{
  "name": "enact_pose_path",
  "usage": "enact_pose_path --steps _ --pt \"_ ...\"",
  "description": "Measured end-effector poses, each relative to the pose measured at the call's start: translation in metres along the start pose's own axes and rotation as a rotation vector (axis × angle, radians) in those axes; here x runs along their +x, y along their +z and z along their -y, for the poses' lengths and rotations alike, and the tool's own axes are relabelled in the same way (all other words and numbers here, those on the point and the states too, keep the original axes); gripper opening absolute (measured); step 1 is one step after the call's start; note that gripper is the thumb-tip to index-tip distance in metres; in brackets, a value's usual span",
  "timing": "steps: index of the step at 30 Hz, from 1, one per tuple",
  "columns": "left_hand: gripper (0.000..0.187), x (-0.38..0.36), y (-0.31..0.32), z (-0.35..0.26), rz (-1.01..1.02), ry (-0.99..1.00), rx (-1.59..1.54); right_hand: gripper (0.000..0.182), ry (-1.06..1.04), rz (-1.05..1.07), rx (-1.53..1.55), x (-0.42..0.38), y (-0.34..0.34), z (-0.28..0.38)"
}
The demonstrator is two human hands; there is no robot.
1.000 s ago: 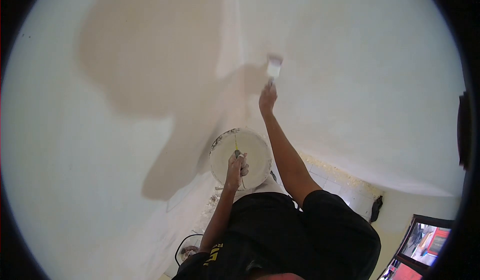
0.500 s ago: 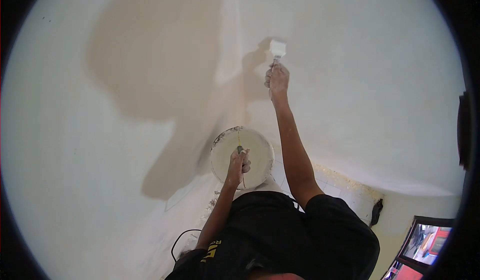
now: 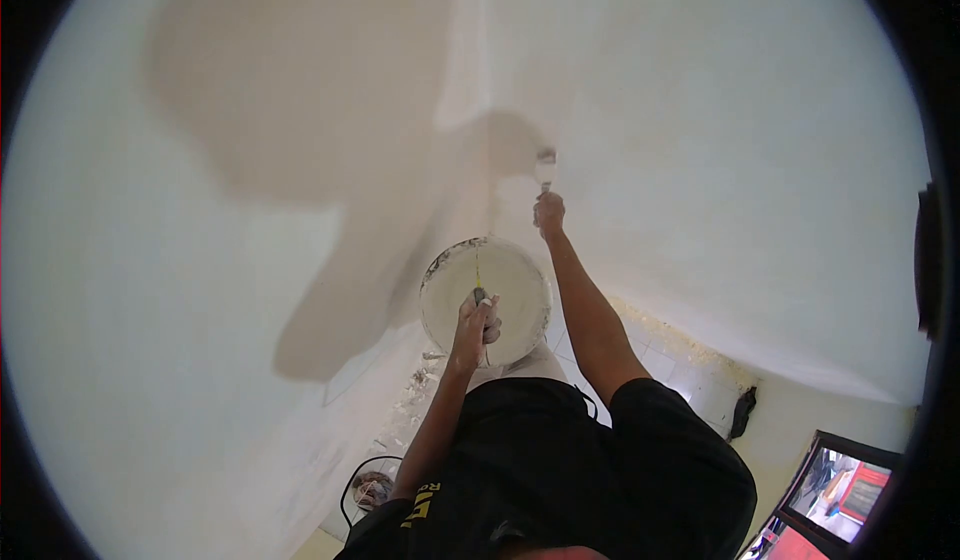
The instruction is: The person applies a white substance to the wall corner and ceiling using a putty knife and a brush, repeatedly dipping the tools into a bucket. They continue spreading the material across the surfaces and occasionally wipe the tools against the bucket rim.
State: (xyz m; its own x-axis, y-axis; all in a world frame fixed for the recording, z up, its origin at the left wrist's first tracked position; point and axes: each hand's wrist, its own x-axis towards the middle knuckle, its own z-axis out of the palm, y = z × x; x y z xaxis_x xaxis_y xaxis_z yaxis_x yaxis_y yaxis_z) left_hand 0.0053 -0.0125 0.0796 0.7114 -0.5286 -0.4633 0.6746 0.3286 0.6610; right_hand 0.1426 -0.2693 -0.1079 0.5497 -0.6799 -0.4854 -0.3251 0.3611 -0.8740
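Near the wall corner, my right hand point(image 3: 549, 214) is closed round the handle of a putty knife point(image 3: 546, 168), whose blade is at the right-hand wall point(image 3: 700, 160). Below and to its left, my left hand point(image 3: 478, 322) grips something small and dark, with a thin yellow strip beyond it. That hand is over a round, pale container point(image 3: 510, 280) with a dark, splattered rim. Whether the dark thing is part of the container cannot be made out.
White tiled floor point(image 3: 660, 365) shows at the lower right, with crumbs along the wall's foot. A dark cable point(image 3: 345, 495) curves at the lower left. A dark-framed window point(image 3: 835, 485) is at the lower right. Shadows fall on the left wall point(image 3: 130, 310).
My right hand has come down with the putty knife, closer to the container. The blade now looks darker and narrower. My left hand has stayed nearly in place, and the view has shifted slightly.
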Motion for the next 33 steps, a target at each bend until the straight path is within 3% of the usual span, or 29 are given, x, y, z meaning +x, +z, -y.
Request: enact_pose_path --steps 1,3,5,8,12,14,15,17,21,24,27,29,33 --pt "0.015 0.001 0.002 -0.001 -0.002 -0.009 0.001 0.034 0.008 -0.005 0.0 0.001 0.003 0.0" --pt "0.014 0.004 0.006 -0.003 -0.035 -0.02 0.02 0.036 0.231 0.029 0.217 0.008 0.011 0.0" --pt "0.014 0.008 0.006 -0.005 -0.032 -0.03 -0.001 0.037 0.154 0.027 0.408 0.005 0.017 0.031" --pt "0.014 0.012 0.006 -0.008 -0.029 -0.039 -0.034 0.033 -0.019 0.059 0.293 -0.017 0.025 0.105" --pt "0.012 0.018 0.01 -0.012 -0.044 -0.05 -0.032 0.027 -0.288 0.076 0.225 -0.039 0.051 0.122" --pt "0.01 0.016 0.013 -0.012 -0.051 -0.05 -0.026 0.029 -0.061 0.193 0.367 -0.046 0.063 0.114" --pt "0.009 0.013 0.013 -0.013 -0.061 -0.053 -0.025 0.029 -0.06 0.199 0.374 -0.037 0.068 0.108" --pt "0.008 0.008 0.015 -0.012 -0.094 -0.042 -0.01 0.031 0.363 0.369 0.552 -0.01 0.078 0.085" --pt "0.006 0.008 0.019 -0.008 -0.118 -0.019 -0.02 0.031 0.518 0.374 0.615 0.03 0.104 0.078" --pt "0.007 0.011 0.025 -0.01 -0.113 -0.019 -0.023 0.03 0.329 0.438 0.687 0.035 0.117 0.109" --pt "0.008 0.015 0.026 -0.008 -0.121 -0.018 -0.033 0.029 0.177 0.292 0.7 -0.01 0.12 0.163" --pt "0.007 0.02 0.021 -0.002 -0.134 -0.024 -0.036 0.027 -0.198 0.379 0.754 -0.057 0.106 0.172" --pt "0.007 0.021 0.02 0.0 -0.139 -0.023 -0.059 0.025 -0.253 0.31 0.837 -0.053 0.093 0.149"
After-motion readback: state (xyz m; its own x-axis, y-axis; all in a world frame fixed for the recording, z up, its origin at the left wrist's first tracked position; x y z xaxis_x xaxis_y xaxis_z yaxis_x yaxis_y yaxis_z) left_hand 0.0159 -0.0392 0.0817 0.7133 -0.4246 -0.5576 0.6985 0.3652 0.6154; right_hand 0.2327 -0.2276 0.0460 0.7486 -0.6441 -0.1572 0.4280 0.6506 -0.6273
